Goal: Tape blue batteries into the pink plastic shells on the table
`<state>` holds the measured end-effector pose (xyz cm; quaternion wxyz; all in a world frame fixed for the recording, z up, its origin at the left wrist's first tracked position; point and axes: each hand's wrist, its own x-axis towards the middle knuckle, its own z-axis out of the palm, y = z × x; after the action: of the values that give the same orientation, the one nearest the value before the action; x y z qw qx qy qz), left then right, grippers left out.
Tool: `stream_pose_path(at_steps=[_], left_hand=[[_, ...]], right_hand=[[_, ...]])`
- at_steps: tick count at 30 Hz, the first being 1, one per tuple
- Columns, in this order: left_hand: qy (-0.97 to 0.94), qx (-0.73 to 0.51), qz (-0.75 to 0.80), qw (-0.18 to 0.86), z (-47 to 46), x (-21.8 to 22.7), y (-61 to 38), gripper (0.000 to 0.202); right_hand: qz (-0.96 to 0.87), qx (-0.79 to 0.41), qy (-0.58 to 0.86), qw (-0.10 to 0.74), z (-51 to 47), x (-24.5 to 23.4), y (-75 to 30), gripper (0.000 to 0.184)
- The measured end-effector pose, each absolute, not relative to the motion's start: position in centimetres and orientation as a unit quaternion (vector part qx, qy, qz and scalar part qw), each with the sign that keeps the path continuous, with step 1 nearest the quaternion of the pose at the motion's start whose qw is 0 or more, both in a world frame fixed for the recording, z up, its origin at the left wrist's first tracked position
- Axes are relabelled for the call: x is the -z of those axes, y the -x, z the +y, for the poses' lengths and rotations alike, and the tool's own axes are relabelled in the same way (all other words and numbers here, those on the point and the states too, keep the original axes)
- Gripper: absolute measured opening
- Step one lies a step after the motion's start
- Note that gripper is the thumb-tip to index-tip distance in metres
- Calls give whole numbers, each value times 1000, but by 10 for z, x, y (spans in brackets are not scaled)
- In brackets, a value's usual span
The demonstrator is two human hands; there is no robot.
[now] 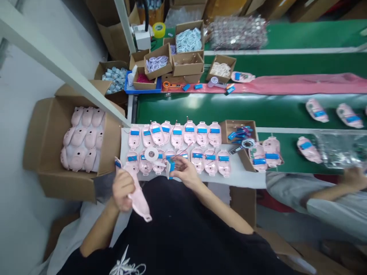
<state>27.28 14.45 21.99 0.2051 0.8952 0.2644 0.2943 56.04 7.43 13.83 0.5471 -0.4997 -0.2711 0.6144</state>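
My left hand [124, 189] is closed around a pink plastic shell [140, 200], held tilted in front of my body, its lower end pointing down to the right. A small blue piece [117, 164] shows above that hand; whether it is attached to the shell I cannot tell. My right hand [185, 172] pinches a blue battery [171, 166] with a whitish face. A white tape roll [151, 154] lies on the shells to its left, and a pale strip runs from it towards the battery. Two rows of pink shells with blue batteries, such as this shell [224, 162], lie beyond my hands.
A carton of pink shells [37, 137] stands at the left. A small box [237, 124] holds loose batteries. Boxes of rings [163, 74] stand behind the green conveyor [177, 109]. At right, a co-worker's hand [354, 177] is near a clear plastic bag [341, 149].
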Motion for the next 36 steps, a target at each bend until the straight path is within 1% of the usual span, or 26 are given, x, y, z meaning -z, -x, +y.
stream_pose_path(at_steps=[3,6,10,13,16,18,21,23,25,27,29,31,33,36], left_hand=[[-884,-316,225,262,113,-241,-305,60],[-869,-369,216,249,98,-248,-319,52],[-830,-455,236,222,84,-242,-324,34],[-784,-519,267,211,75,-235,-329,32],[-733,-577,312,182,68,-230,-336,31],[-705,-598,334,181,67,-229,-340,30],[-679,-603,359,213,66,-232,-344,27],[-664,-587,383,260,68,-236,-346,28],[-647,-569,400,312,74,-239,-347,31],[-642,-557,397,347,85,-238,-347,33],[-653,-556,367,360,104,-229,-349,32],[-676,-575,311,340,130,-211,-360,28],[-720,-598,222,274,157,-188,-381,22],[-785,-588,73,181,191,-151,-431,13]], right_hand=[[-425,-568,482,514,74,-168,-532,66],[-549,-487,462,498,70,-180,-516,66],[-637,-405,406,515,60,-178,-505,68],[-675,-386,347,523,55,-178,-500,63],[-684,-392,346,508,53,-183,-498,58],[-683,-413,352,488,50,-188,-498,60],[-667,-449,350,480,43,-194,-497,63],[-632,-454,369,509,39,-197,-493,55],[-589,-462,405,525,40,-197,-487,42],[-566,-484,431,509,48,-197,-483,32],[-566,-484,462,482,58,-194,-486,32],[-526,-451,536,482,63,-189,-495,39],[-421,-452,600,509,59,-179,-510,46],[-242,-559,580,541,42,-155,-544,45]])
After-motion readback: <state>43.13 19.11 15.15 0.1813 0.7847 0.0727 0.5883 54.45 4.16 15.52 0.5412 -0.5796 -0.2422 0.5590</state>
